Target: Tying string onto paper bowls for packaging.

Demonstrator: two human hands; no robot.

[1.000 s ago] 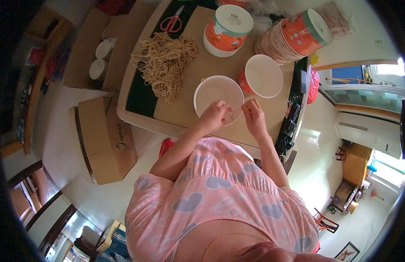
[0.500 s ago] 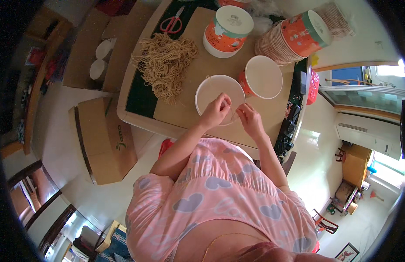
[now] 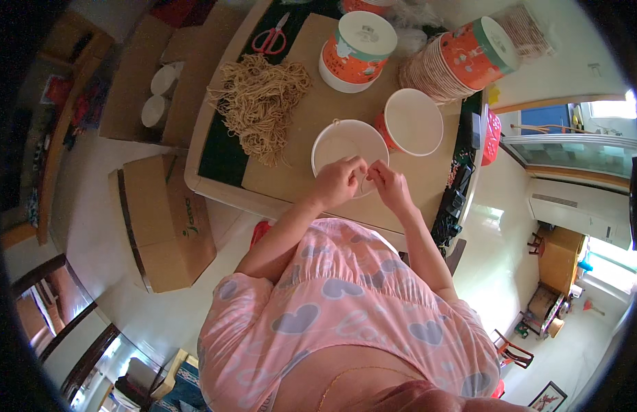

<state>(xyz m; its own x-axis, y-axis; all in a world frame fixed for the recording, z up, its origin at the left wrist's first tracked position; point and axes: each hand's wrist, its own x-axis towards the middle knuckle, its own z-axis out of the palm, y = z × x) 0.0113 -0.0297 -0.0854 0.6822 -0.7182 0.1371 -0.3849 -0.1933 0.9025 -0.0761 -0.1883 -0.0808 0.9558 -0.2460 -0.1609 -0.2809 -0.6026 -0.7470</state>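
Left hand (image 3: 342, 180) and right hand (image 3: 389, 185) meet over the near rim of the white paper bucket (image 3: 348, 142), frame centre. Fingertips bunched, apparently pinching thin cord (image 3: 363, 184). Light, even tension; hard tugging could tear paper. Bucket's round, mouth up, plain white inside, small tan knot (image 3: 337, 122) at far rim.

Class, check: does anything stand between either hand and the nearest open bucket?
Nothing visible does. The left hand and right hand are at the near side of the nearest bucket, overlapping it in view. The other open bucket stands beyond, to the right, and the tangle of string lies to the left.
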